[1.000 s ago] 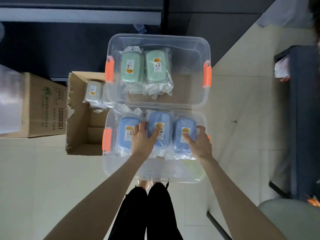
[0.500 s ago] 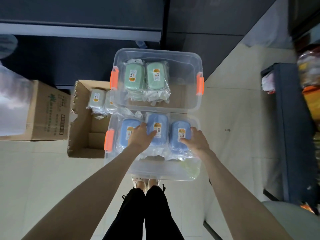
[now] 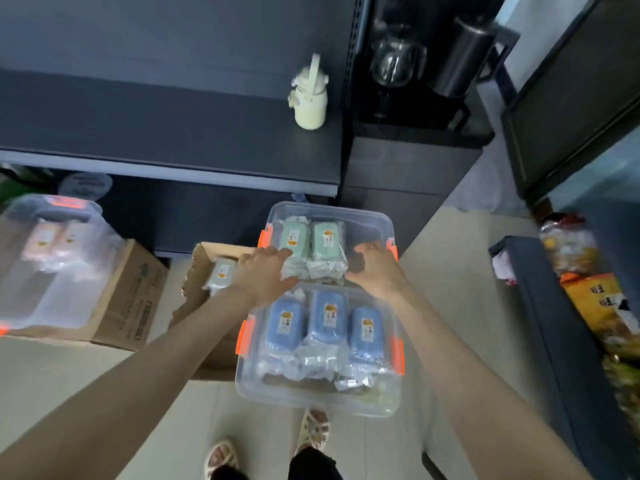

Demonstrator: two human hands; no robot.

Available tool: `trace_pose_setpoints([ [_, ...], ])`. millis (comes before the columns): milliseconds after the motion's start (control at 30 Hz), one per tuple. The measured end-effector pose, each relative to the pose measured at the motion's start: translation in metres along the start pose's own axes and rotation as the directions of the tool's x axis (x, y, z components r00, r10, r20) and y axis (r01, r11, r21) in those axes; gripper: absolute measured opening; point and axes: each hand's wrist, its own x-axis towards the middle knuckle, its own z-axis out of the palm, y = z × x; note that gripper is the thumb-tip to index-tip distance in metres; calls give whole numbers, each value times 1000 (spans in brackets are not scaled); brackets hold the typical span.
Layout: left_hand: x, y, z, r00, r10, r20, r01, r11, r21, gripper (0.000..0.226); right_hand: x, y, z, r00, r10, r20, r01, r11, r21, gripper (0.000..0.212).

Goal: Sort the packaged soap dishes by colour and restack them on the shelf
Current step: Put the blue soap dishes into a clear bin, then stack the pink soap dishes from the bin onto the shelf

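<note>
Two see-through plastic bins with orange clips sit on the pale floor, one behind the other. The near clear bin (image 3: 311,400) is at 6 o'clock in the view and holds three blue soap dishes in clear wrappers (image 3: 328,315), lying side by side. The far clear bin (image 3: 367,216) is at 12 o'clock from it and holds two green soap dishes in clear wrappers (image 3: 327,240) on its left side. Both hands are over the far bin. The left hand (image 3: 263,275) is wide, its fingers straight and spread. Its fingertips are right at the left green pack, but I cannot tell if they touch it. The right hand (image 3: 377,268) is wide too, its fingers spread over the bare right part of that bin, close to an orange clip, and it holds nothing. At 9 o'clock from the far bin is an open brown cardboard box (image 3: 194,271) with a pale wrapped soap dish (image 3: 221,271) inside. At 12 o'clock, above the bins, is a long dark shelf (image 3: 173,133) with a small yellow bottle (image 3: 310,102) standing on it.
</note>
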Motion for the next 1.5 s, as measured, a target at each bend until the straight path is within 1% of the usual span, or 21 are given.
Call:
trace_pose_setpoints([
  [67, -11, -13, -48, 994, 17, -110, -15, 1000, 20, 58, -4, -39, -34, 994, -75, -78, 70, 996, -56, 57],
  [133, -31, -32, -99, 966, 55, -254, -48, 998, 37, 58, -18, -87, -68, 969, -176, -171, 160, 982, -104, 56],
  [200, -41, -41, -132, 943, 102, -316, -79, 993, 85, 59, -26, -117, -94, 944, -227, -238, 199, 970, -137, 55],
  [333, -92, -86, -217, 862, 180, -474, -106, 978, 180, 62, -70, -214, -137, 853, -329, -405, 266, 942, -205, 55],
  [467, -152, -139, -293, 757, 257, -601, -126, 959, 252, 61, -117, -313, -155, 768, -400, -501, 320, 916, -242, 59],
  [533, -181, -167, -323, 704, 282, -652, -112, 950, 290, 61, -136, -358, -160, 728, -431, -533, 334, 902, -274, 59],
  [700, -230, -230, -389, 575, 311, -757, -106, 945, 309, 62, -167, -457, -181, 604, -505, -616, 363, 863, -352, 54],
  [767, -242, -253, -414, 530, 316, -787, -94, 944, 315, 62, -172, -492, -190, 566, -526, -635, 369, 850, -376, 53],
  [867, -247, -288, -451, 444, 326, -835, -71, 941, 330, 61, -167, -539, -200, 501, -554, -665, 389, 831, -398, 54],
  [967, -240, -322, -480, 405, 337, -850, -66, 938, 340, 62, -149, -580, -204, 435, -584, -685, 413, 806, -425, 52],
  [1033, -231, -349, -495, 384, 353, -853, -51, 931, 362, 62, -129, -606, -201, 412, -597, -688, 421, 795, -438, 52],
  [1133, -213, -392, -508, 379, 346, -858, -8, 929, 371, 62, -91, -643, -187, 392, -612, -687, 451, 779, -435, 53],
  [1200, -201, -421, -514, 410, 328, -851, 6, 932, 363, 62, -63, -671, -176, 394, -618, -681, 476, 771, -423, 54],
  [1267, -187, -453, -517, 451, 298, -841, 27, 937, 347, 62, -37, -697, -160, 421, -624, -658, 494, 766, -411, 55],
  [1500, -144, -569, -508, 535, 189, -824, 58, 964, 259, 65, 43, -783, -95, 509, -660, -553, 536, 745, -397, 54],
])
